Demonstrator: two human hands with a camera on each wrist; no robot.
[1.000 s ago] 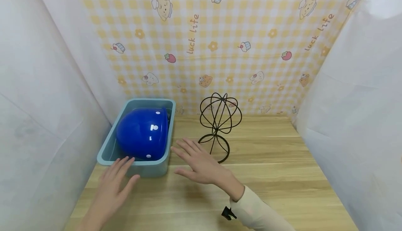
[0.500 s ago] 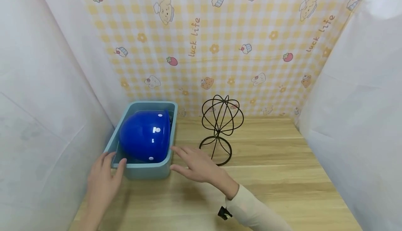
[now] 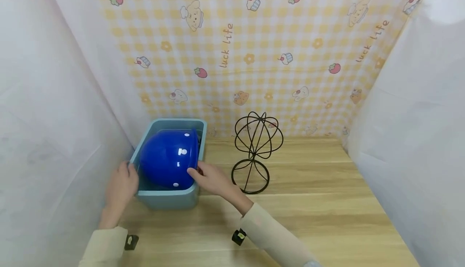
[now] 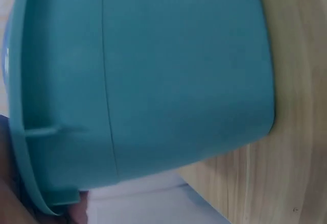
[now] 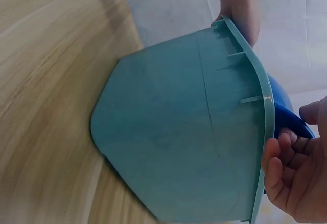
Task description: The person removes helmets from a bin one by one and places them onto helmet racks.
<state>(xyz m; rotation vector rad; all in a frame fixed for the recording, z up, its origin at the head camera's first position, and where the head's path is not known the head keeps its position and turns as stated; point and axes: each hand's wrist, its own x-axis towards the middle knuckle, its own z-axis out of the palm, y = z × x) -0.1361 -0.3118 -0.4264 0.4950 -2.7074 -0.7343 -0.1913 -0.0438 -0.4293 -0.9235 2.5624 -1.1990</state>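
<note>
A glossy blue safety helmet [image 3: 165, 158] with white studs lies on its side in a blue-grey plastic bin [image 3: 168, 198], its brim toward the bin's right wall. My right hand [image 3: 214, 178] pinches the helmet's brim at that side; the right wrist view shows the thumb above the brim [image 5: 294, 119] and the other fingers curled beneath it, close to the bin's rim. At the bin's front left corner, my left hand [image 3: 123, 182] grips the rim. Below that rim, a left fingertip [image 4: 77, 214] shows in the left wrist view.
A black wire stand [image 3: 256, 150] with a domed top and round base stands right of the bin on the wooden table [image 3: 312, 210]. White sheets [image 3: 410, 117] hang at both sides, and a yellow checked cloth [image 3: 272, 33] hangs behind.
My left hand has moved from in front of the bin to its left rim and taken hold there. The right hand has reached over the bin's right edge and pinched the helmet's brim.
</note>
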